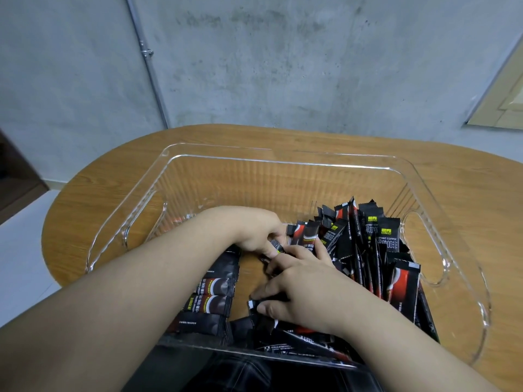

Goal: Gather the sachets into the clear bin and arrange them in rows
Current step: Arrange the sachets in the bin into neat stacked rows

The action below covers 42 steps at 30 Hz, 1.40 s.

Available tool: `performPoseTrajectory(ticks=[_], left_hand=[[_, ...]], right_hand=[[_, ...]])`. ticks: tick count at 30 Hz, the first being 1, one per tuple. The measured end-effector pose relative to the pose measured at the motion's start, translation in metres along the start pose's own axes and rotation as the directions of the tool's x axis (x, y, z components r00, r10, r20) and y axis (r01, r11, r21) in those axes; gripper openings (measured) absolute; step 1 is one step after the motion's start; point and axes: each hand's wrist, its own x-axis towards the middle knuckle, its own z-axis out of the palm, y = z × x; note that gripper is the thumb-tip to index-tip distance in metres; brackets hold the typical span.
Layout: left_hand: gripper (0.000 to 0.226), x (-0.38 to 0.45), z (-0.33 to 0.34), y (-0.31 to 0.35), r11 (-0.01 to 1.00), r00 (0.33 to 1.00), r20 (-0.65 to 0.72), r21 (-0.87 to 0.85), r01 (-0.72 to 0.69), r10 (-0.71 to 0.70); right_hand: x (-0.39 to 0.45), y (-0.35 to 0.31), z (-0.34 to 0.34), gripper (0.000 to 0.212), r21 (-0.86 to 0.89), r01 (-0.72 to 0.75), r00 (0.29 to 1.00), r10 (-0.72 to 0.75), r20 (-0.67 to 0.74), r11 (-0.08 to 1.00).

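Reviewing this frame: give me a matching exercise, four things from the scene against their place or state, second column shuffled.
Column one:
1. left hand
2. right hand
3. flat row of sachets
4. clear bin

Column two:
A. lying side by side, bin's left part
B. grips sachets near the bin's near wall
C. standing on the wooden table
D. pinches one sachet at the bin's middle

Pairs: 1-D, 2-B, 3-A, 4-C
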Motion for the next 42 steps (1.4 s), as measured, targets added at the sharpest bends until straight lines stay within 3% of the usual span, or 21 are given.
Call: performPoseTrajectory(ticks=[5,9,13,19,26,30,36,42], left_hand=[[0.011,0.005,0.008,0.005,0.997,0.999,-0.001,0.065,0.034,-0.034],[0.012,0.002,0.004,0.003,0.999,0.998,-0.043,-0.017,0.048,-0.048],[0.013,-0.004,-0.002,-0.004,0.99,0.974,-0.191,-0.085,0.11,-0.124],[0.01,-0.017,-0.017,-0.013,0.957,0.867,-0.439,-0.261,0.129,-0.236],[0.015,-0.049,-0.022,-0.011,0.893,0.65,-0.668,-0.449,0.037,-0.363],[0.018,-0.072,-0.009,-0.013,0.834,0.643,-0.638,-0.552,0.004,-0.424],[0.013,-0.089,0.021,-0.026,0.756,0.644,-0.526,-0.641,0.128,-0.555],[0.013,-0.088,0.036,-0.027,0.728,0.553,-0.513,-0.623,0.287,-0.656]], right_hand=[[0.0,0.0,-0.001,0.033,0.016,0.0,1.0,0.0,0.003,1.0],[0.0,0.001,0.0,0.034,-0.009,-0.006,1.0,0.006,0.008,1.0],[0.0,0.001,0.001,0.033,0.02,-0.011,1.0,0.011,0.008,1.0],[0.0,0.003,0.002,0.034,0.011,-0.019,1.0,0.019,0.011,1.0],[-0.004,0.005,0.001,0.033,-0.004,-0.033,0.999,0.033,0.002,0.999],[-0.005,0.006,0.001,0.032,0.008,-0.028,1.0,0.028,-0.001,1.0],[-0.005,0.006,0.003,0.031,0.011,-0.03,1.0,0.03,-0.003,0.999],[-0.004,0.006,0.003,0.031,0.009,-0.031,1.0,0.031,0.0,0.999]])
